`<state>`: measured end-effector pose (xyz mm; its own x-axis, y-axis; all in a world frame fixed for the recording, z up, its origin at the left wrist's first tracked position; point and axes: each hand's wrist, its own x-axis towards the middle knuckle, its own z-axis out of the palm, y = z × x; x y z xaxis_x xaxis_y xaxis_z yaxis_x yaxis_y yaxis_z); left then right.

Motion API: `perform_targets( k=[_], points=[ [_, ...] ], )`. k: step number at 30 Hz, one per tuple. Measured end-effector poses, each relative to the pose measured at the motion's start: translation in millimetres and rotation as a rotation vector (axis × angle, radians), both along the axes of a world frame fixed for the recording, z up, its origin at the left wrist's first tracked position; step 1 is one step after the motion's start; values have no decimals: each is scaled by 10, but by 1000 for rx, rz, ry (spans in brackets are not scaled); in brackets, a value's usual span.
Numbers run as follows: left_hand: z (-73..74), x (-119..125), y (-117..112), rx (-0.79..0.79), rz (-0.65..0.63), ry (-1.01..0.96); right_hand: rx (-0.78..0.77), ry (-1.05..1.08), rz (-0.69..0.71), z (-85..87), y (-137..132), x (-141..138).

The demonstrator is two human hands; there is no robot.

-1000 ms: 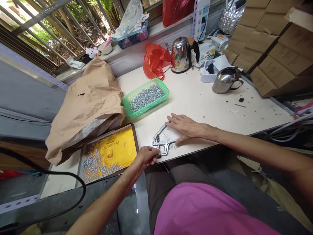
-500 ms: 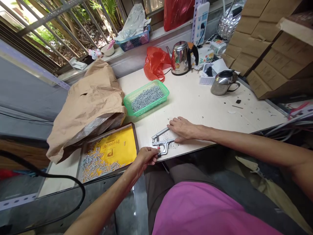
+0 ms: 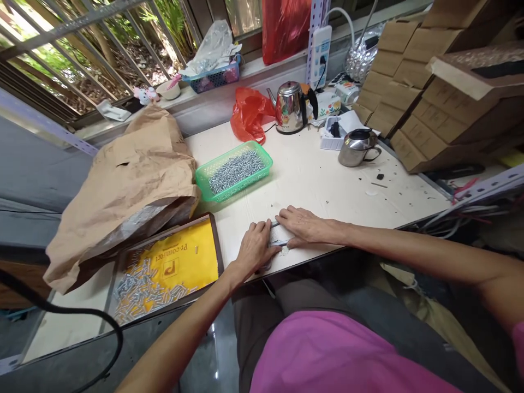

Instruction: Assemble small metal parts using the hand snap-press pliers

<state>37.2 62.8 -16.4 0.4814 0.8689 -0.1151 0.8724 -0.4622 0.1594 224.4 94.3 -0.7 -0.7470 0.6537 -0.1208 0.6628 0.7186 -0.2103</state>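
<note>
A silver plier-like hand tool [image 3: 280,243] with two handles lies on the table near the front edge. My left hand [image 3: 254,245] is closed over its head end and hides most of it. My right hand [image 3: 302,225] grips the handle ends, fingers on the far handle and thumb by the near one. To the left, a brown-rimmed tray [image 3: 215,240] holds a yellow sheet [image 3: 200,256] with many small metal pins [image 3: 141,286] on it. Beyond my hands stands a green plastic basket [image 3: 264,170] full of similar metal pieces [image 3: 237,170].
A large brown paper sack [image 3: 135,158] lies behind the tray. Along the back are a red plastic bag [image 3: 248,113], a steel kettle [image 3: 290,109] and a small metal pot [image 3: 352,150]. Cardboard boxes [image 3: 426,103] are stacked at right. A black cable [image 3: 94,312] loops at lower left.
My left hand has moved from the tool's near lower end up over its head, covering it. My right hand stays on the handles. The camera view has shifted slightly.
</note>
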Motion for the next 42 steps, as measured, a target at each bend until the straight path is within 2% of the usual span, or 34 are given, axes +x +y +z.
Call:
perform_targets(
  k=[3, 8, 11, 15, 19, 22, 27, 29, 32, 34, 36, 38, 40, 42],
  points=[
    [-1, 16, 14, 11, 22, 6, 4, -39, -19, 9, 11, 5],
    [-31, 93, -25, 43, 141, -32, -1, -4, 28, -127, 121, -43],
    [-26, 121, 4, 38, 169, -25, -23, 13, 16, -181, 174, -63],
    [-4, 118, 17, 43, 170, -3, -8, 4, 11, -127, 225, -56],
    [-77, 173, -174, 125, 214, -54, -58, -1, 83, -45, 344, 19],
    [-196, 297, -418, 183, 183, -144, -124, 72, 125, -66, 443, 57],
    [-336, 466, -697, 119, 65, -315, 35, 76, 45, -202, 567, -42],
    [-355, 475, -716, 114, 65, -357, 69, 51, 42, -211, 625, -114],
    [-360, 464, -685, 113, 77, -410, 98, -6, -11, -134, 618, -269],
    [-352, 459, -680, 119, 76, -440, 126, 3, 60, -46, 494, -425],
    [-329, 443, -733, 124, 50, -469, 123, 56, 253, 37, 300, -610],
    [-281, 386, -855, 120, -30, -498, 99, 78, 445, 83, 100, -784],
    [-205, 252, -1008, 132, -111, -517, 94, 61, 568, 73, -47, -910],
    [-109, 18, -1121, 188, -89, -515, 118, 54, 642, 9, -121, -979]
  ],
)
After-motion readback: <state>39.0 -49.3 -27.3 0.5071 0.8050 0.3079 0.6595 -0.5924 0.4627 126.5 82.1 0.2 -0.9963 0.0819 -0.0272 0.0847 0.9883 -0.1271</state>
